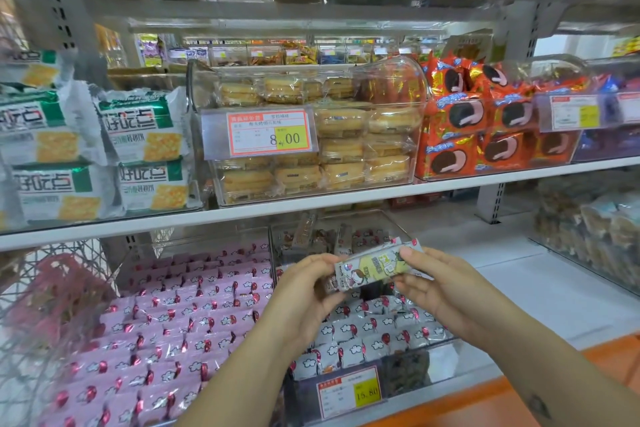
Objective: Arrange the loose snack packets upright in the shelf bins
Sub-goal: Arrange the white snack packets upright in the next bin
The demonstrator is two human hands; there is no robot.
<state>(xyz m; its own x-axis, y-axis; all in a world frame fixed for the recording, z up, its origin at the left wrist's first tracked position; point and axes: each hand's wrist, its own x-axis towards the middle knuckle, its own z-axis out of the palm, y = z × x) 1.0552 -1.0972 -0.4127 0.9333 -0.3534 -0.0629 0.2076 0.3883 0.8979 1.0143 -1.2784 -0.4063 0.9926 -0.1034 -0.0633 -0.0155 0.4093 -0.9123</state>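
- Head view: my left hand (304,291) and right hand (440,282) hold a small stack of packets (374,267) between them, a yellow one facing up.
- My left fingers (313,262) curl round the stack's left end, and my right fingers (410,252) pinch its right end. Both grips are closed on the stack.
- The stack lies roughly level in the air above the bin (405,371) on the lower shelf. It is over the rows of white packets (363,333) and touches none of them.
- Step in hand, as I judge it: square the stack, then stand it in the bin.
- Procedure: align the edges between both hands and turn the stack from level to upright before lowering. Aim for a gap at the rear of the bin, where a few odd packets (311,236) lean loosely.
- Lower with one hand and use the other to part the neighbours and back the row.
- Caution: the wrappers look slick, so a loose pinch may fan the stack out.
- The pink packets (190,305) fill the bin beside it; do not mix rows.
- Release only when the stack stands supported on both sides.
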